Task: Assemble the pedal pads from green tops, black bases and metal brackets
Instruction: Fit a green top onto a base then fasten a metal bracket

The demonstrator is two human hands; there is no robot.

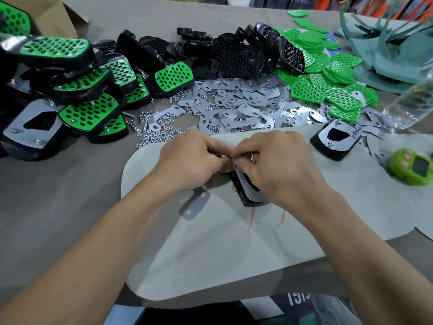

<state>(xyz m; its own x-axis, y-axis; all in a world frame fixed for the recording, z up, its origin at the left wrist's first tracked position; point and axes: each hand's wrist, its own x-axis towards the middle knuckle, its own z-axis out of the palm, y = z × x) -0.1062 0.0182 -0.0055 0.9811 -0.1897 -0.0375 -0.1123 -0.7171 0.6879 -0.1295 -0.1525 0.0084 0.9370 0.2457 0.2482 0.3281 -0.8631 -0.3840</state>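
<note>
On a pale mat (210, 254), the left hand (189, 158) and right hand (276, 165) pinch a flat grey metal bracket (244, 189) onto a black plastic base (253, 204), likely fastening it; tightening should follow.

Two hands, a left hand (192, 158) and a right hand (276, 165), met over one unfinished pad (249, 198); a second unfinished pad (335, 141) sat to the right and one single bracket (194, 206) lay apart from the heaps. There was one green gadget (410, 166), one clear bottle (407, 102) and one cardboard box (54, 17). The finished pads (77, 90) numbered roughly ten, while the black bases (234, 55), green tops (328, 83), loose brackets (246, 106) and nuts (154, 130) were too many to count.
</note>
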